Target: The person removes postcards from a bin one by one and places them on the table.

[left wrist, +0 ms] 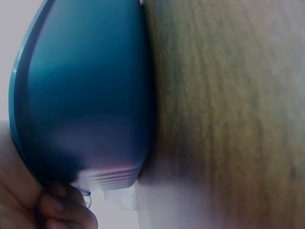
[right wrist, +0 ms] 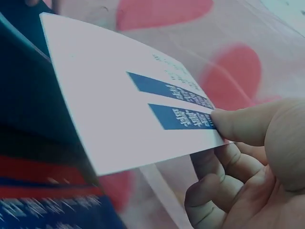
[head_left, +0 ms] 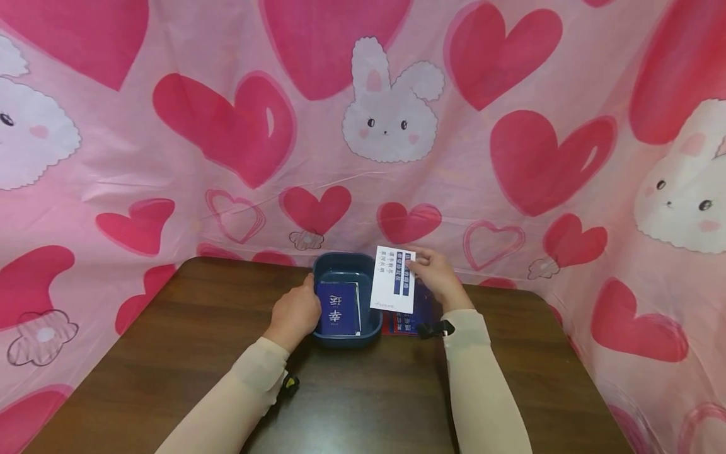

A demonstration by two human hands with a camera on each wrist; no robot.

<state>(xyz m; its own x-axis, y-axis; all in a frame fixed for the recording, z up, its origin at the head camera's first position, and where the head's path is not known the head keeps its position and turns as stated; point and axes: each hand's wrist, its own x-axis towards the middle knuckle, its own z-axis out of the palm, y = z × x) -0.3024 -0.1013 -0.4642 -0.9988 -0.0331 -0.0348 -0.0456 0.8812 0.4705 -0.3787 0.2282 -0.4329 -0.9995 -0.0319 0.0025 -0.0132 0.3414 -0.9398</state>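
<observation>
A white card [head_left: 392, 280] with blue bands and printed characters is pinched between the thumb and fingers of my right hand [head_left: 439, 277]. It is held up over the right rim of a dark blue plastic basin [head_left: 348, 341]. My left hand [head_left: 295, 312] grips the basin's left rim, with fingers curled under the edge in the left wrist view. Inside the basin lies a blue card [head_left: 340, 309] with white characters, over another card whose pale edge shows. Red and blue cards [right wrist: 52, 195] lie on the table right of the basin, partly hidden under the right hand and white card.
The brown wooden table [head_left: 351, 403] carries the basin near its far edge. Behind and beside it hangs a pink cloth [head_left: 317, 170] with hearts and rabbits. Dark straps [head_left: 435, 329] sit at both wrists.
</observation>
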